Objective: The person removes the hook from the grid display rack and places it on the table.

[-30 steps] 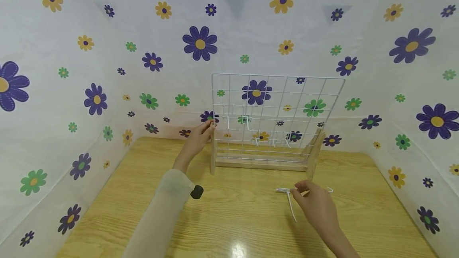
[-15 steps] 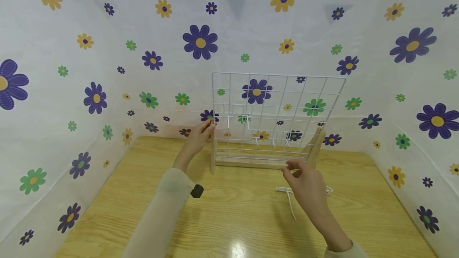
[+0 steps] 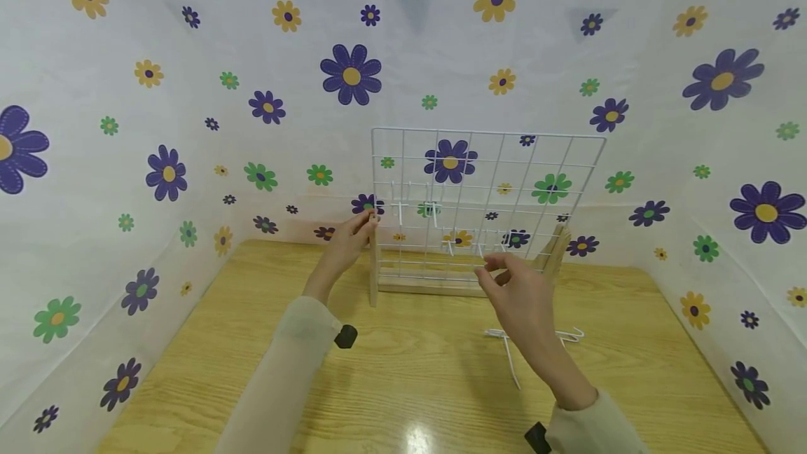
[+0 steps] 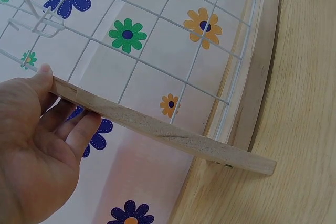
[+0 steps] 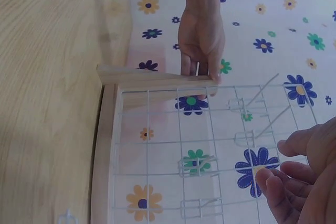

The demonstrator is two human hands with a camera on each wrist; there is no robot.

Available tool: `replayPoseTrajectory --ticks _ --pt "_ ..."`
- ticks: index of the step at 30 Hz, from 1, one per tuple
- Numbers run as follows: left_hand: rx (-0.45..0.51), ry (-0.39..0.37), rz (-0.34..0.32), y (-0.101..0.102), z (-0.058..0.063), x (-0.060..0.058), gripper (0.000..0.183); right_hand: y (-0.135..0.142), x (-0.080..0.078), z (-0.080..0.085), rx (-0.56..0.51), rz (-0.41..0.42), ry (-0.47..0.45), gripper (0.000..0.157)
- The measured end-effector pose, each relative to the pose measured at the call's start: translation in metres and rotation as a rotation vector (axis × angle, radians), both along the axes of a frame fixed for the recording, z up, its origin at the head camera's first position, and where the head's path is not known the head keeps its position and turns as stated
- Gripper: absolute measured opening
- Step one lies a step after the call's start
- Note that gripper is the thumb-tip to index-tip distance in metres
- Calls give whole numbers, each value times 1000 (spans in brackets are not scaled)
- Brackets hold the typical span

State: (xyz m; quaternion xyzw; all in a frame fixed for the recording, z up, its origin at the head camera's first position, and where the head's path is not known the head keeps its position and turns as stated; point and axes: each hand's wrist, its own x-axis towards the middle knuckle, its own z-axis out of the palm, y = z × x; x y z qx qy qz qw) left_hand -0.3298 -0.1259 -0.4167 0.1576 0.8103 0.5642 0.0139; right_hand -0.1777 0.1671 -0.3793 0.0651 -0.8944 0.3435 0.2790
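A white wire grid rack stands in a wooden frame at the back of the table. My left hand grips the top of its left wooden upright, thumb on one side and fingers behind. White metal hooks hang on the grid: two higher at the left, such as one hook, and three in a lower row. In front of that lower row is my right hand, fingers loosely bent. The right wrist view shows a gap between its thumb and fingers, with nothing held. Its forearm partly covers loose hooks on the table.
On the table in front of the rack's right end lie loose white hooks, one with a long prong and another just right of the forearm. A white flower-printed cloth encloses the back and sides of the wooden table.
My right hand has risen from the loose hooks on the table and moved left and forward to the grid. The loose hooks stayed put. My left hand keeps its grip on the upright.
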Motion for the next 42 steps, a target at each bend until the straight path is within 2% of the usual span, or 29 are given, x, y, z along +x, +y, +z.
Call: replayPoseTrajectory --ticks 5,11,22,42 --pt "-3 -5 9 0 0 0 54 -7 -7 6 37 -5 13 18" --pt "-9 -5 20 0 0 -1 54 -16 -14 11 8 14 3 19" --pt "32 -7 -7 1 2 1 54 -36 -30 15 -6 78 116 21" --pt "23 -21 -12 0 2 2 55 -65 -54 23 26 81 149 24"
